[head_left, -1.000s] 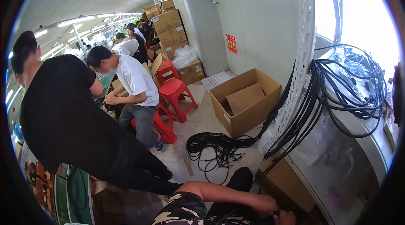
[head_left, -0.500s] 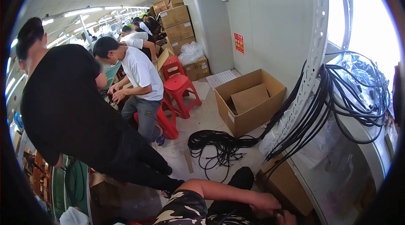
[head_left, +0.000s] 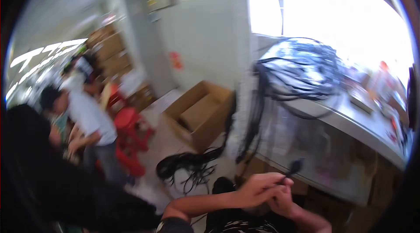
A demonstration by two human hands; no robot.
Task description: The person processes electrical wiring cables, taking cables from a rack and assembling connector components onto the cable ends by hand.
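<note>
In the head view, my left hand (head_left: 259, 189) and my right hand (head_left: 281, 201) are together above my lap, fingers closed. Between them they grip a thin black cable, whose thicker dark end (head_left: 297, 165) sticks out up and to the right; motion blur hides its exact shape. More black cables (head_left: 259, 115) hang in a bundle over the edge of the bench ahead of me. Their lower ends lie in a loose heap (head_left: 181, 165) on the floor.
An open cardboard box (head_left: 199, 115) stands on the floor by the wall. The white bench (head_left: 350, 121) carries a plastic-wrapped bundle (head_left: 302, 64). Red stools (head_left: 131, 123) stand left, near a person in a white shirt (head_left: 92, 110). A person in black (head_left: 35, 167) is close by.
My view has swung to the right, showing more of the bench. Both hands have come up from the lower edge, and the cable's dark end now shows beyond the fingers.
</note>
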